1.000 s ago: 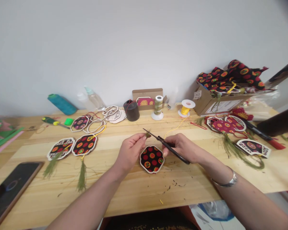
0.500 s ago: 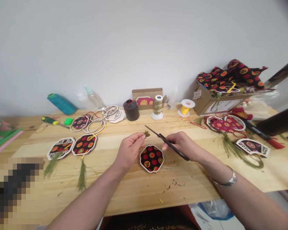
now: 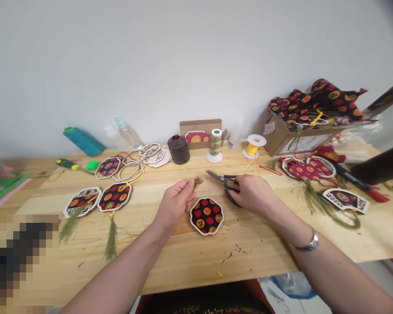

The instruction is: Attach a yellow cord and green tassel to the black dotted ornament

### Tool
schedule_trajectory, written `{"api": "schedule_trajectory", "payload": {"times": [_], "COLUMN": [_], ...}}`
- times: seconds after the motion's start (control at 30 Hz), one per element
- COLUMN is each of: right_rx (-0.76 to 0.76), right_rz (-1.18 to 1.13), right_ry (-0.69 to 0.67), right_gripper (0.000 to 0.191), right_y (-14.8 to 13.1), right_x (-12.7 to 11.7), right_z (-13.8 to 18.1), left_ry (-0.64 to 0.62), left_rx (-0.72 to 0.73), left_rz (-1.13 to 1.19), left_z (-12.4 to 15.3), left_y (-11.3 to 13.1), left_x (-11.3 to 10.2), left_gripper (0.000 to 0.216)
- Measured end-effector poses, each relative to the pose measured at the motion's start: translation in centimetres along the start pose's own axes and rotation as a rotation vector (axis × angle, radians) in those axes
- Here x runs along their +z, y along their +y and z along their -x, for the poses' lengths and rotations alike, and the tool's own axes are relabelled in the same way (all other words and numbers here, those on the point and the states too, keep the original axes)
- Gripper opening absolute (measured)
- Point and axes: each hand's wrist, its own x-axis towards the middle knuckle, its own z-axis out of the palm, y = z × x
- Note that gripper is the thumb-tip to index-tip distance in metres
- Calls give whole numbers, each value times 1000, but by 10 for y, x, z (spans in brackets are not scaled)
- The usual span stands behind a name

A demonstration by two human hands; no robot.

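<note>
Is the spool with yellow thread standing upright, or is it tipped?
Upright: the spool rests on one white flange, with the other flange above it.

The left grip [image 3: 177, 199] hides part of the green tuft [image 3: 198, 180]; the right grip [image 3: 254, 194], part of the scissors [image 3: 225, 179].

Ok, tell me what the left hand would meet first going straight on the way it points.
Probably the blades of the black-handled scissors, just beyond the green thread tuft that the left hand pinches; depth is unclear, so it might clear them.
</note>
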Motion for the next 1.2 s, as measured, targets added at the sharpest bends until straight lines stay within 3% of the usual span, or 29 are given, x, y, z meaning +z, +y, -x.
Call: {"api": "schedule_trajectory", "payload": {"times": [0.3,0.6,0.87,1.2], "right_rx": [-62,-36,-81,-132], "right_rz": [-77,-15,10,-7], "right_ry": [73,65,140,269], "right_gripper": [24,26,36,39], "right_y": [1,-6,-13,-9], "right_x": [4,-8,-8,2], "right_z": [1,6,8,5], "left_ry": [-3,54,115,259], "left_rx": [-48,-53,78,147], "left_rz": [107,111,-3,-88], "left_z": [-1,-3,-2,-8], "left_y": [0,3,3,-1], "left_x": [-2,0,-2,-6], "left_gripper": [54,55,38,35]}}
